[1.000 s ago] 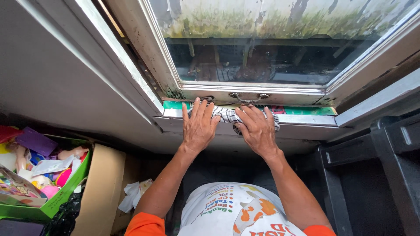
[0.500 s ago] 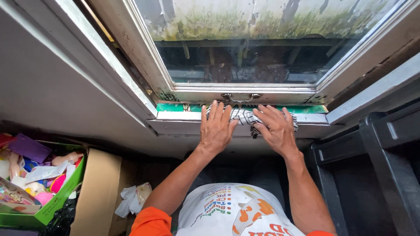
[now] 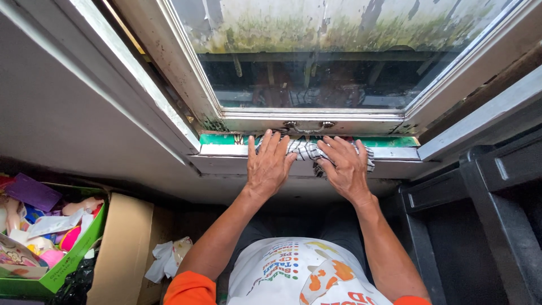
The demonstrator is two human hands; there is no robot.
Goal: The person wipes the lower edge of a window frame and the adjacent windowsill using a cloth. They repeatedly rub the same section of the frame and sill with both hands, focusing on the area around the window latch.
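On the grey window sill (image 3: pixel 226 151), just below the window's metal latch (image 3: pixel 307 125), my left hand (image 3: pixel 267 165) and right hand (image 3: pixel 345 168) press flat, fingers spread, pinning the checked black-and-white cloth (image 3: pixel 305 149) against its ledge.

Cloth (image 3: pixel 305 149) under hands: white w/ dark check lines. Sill strip (image 3: pixel 217 139) at 9 o'clock of cloth: bright green, w/ a red patch toward 3 o'clock. Window frame (image 3: pixel 192 79): off-white, paint worn, grime-specked. Wall beyond glass (image 3: pixel 316 22): whitish, green moss streaks, black peeling marks. Box (image 3: pixel 79 254) at 8 o'clock: green, w/ pink, purple, yellow bits inside. Sleeves (image 3: pixel 186 289): orange. Carton (image 3: pixel 121 248): plain brown.
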